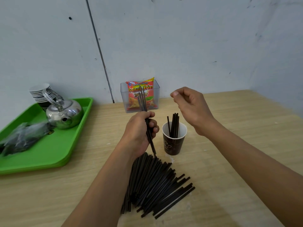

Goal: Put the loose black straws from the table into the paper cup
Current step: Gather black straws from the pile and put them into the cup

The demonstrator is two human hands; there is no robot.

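A dark brown paper cup (173,143) stands upright on the wooden table (229,161), with several black straws (174,124) sticking out of it. A big pile of loose black straws (155,184) lies on the table in front of the cup. My left hand (139,133) is just left of the cup, shut on a small bunch of black straws (142,100) held nearly upright, their lower ends touching the pile. My right hand (190,107) hovers above and right of the cup, fingers loosely curled, thumb and forefinger close together, nothing visible in it.
A green tray (54,154) at the left holds a steel kettle (64,113), a stack of paper cups (41,94) and a plastic bag of dark items (23,136). A clear box with a red snack packet (141,95) stands against the back wall.
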